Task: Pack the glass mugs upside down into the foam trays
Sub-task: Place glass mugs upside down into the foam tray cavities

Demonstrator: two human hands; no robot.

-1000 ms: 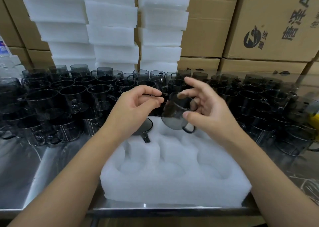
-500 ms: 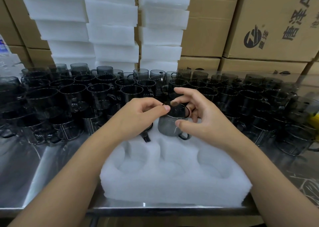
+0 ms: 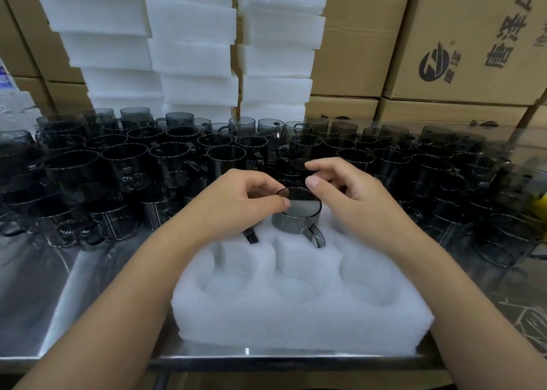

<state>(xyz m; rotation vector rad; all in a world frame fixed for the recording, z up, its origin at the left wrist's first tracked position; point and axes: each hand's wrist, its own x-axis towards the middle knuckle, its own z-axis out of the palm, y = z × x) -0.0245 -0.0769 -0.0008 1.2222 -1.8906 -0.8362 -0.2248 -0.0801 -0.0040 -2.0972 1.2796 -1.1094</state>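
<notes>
Head view, packing bench. Foam tray is lying on the steel table, near edge toward the person, round pockets facing up.

One smoky glass mug is sitting upside down in the middle pocket of the tray's back row. Its flat base is facing up and its handle is pointing toward the person.

Left hand is pinching the left edge of the mug's upturned base between thumb and forefinger, with the other fingers curled under.

Right hand is hovering at the mug's right side, loosened, fingers curved and spread, gripping nothing. Its thumb tip is sitting right at the back edge of the base; cannot tell whether it is touching the glass.

A second mug is sitting in the back-left pocket. It is mostly hidden under the left hand, with only the dark handle showing.

Behind the tray, a crowd of loose mugs is standing upright, filling the table from side to side.

Stacks of white foam trays are rising behind them. Cardboard boxes with printed lettering are lining the back.
</notes>
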